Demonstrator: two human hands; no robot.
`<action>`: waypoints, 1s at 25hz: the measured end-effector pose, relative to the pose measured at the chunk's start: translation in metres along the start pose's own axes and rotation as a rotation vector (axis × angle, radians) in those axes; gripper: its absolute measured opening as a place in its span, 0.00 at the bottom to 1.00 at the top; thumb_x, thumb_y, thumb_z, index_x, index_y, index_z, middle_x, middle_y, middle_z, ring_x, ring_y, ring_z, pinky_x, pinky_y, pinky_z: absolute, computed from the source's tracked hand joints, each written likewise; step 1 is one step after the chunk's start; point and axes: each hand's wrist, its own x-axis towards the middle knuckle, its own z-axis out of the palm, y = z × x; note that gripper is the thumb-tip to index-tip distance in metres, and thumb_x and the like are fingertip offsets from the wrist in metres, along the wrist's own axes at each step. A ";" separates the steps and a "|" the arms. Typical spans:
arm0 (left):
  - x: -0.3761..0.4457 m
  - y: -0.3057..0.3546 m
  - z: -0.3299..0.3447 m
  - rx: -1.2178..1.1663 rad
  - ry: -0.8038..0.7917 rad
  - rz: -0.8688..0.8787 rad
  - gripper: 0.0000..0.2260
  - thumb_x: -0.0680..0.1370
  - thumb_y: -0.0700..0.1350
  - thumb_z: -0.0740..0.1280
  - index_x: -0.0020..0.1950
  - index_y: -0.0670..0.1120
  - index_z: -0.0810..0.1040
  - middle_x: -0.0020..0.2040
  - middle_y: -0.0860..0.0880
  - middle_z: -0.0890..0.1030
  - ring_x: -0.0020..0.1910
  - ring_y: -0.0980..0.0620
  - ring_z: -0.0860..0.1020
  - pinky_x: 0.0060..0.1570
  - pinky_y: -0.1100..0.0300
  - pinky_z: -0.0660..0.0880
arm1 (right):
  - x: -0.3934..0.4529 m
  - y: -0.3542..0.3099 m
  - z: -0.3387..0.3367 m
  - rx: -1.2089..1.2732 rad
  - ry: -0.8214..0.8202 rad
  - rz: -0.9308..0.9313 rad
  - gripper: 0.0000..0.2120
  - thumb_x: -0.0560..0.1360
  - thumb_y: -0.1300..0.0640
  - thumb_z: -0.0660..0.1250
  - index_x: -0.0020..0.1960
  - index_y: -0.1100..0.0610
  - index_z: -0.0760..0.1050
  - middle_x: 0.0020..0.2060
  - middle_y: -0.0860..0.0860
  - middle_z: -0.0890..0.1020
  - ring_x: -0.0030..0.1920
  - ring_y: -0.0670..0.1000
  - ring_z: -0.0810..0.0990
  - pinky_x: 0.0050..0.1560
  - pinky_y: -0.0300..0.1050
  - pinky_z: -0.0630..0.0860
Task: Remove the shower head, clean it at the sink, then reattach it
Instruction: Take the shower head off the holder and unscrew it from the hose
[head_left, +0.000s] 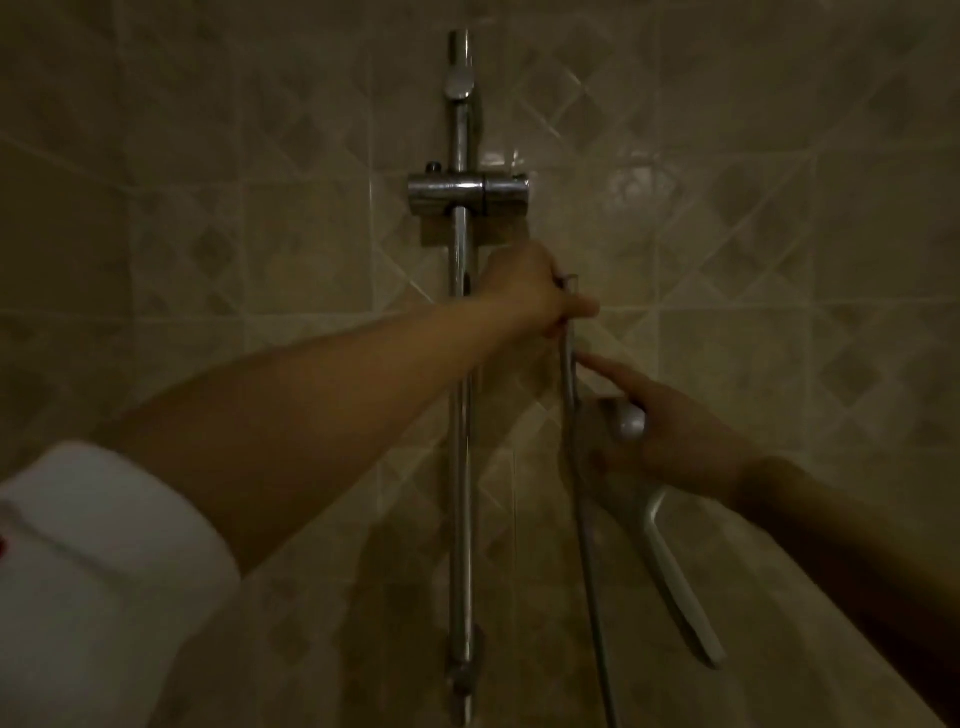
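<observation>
The pale grey shower head (675, 566) is off its bracket, and my right hand (670, 441) is closed around its upper part. Its long body slants down to the right below my palm, and my index finger points up-left and touches the hose. My left hand (530, 291) is shut on the top end of the metal hose (589, 571), just right of the rail. From there the hose hangs down past my right hand and out of the bottom of the view. In this dim light I cannot tell whether hose and shower head are joined.
A chrome slide rail (460, 467) runs vertically on the tiled wall (779, 208). Its holder bracket (467, 189) sits above my left hand with nothing in it. A rolled white sleeve (93, 571) covers my left upper arm at the lower left.
</observation>
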 end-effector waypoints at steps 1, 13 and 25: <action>0.012 0.011 -0.014 0.034 0.024 0.013 0.13 0.68 0.51 0.77 0.35 0.44 0.78 0.33 0.48 0.81 0.35 0.52 0.81 0.40 0.57 0.79 | 0.008 -0.008 -0.010 -0.026 0.020 -0.029 0.42 0.69 0.55 0.76 0.75 0.34 0.59 0.62 0.40 0.76 0.56 0.38 0.76 0.45 0.25 0.70; 0.074 0.056 -0.114 0.360 0.243 0.174 0.17 0.67 0.46 0.78 0.53 0.44 0.79 0.49 0.45 0.82 0.45 0.48 0.82 0.50 0.51 0.81 | 0.102 -0.102 -0.059 -0.508 0.002 -0.027 0.41 0.72 0.55 0.74 0.78 0.44 0.56 0.67 0.54 0.74 0.60 0.55 0.76 0.51 0.41 0.73; 0.063 0.019 -0.104 0.440 0.249 0.182 0.14 0.70 0.53 0.74 0.52 0.51 0.80 0.50 0.52 0.80 0.50 0.51 0.77 0.51 0.52 0.76 | 0.107 -0.091 -0.028 -0.482 -0.079 -0.005 0.40 0.73 0.55 0.73 0.78 0.45 0.57 0.69 0.55 0.73 0.65 0.57 0.74 0.58 0.46 0.72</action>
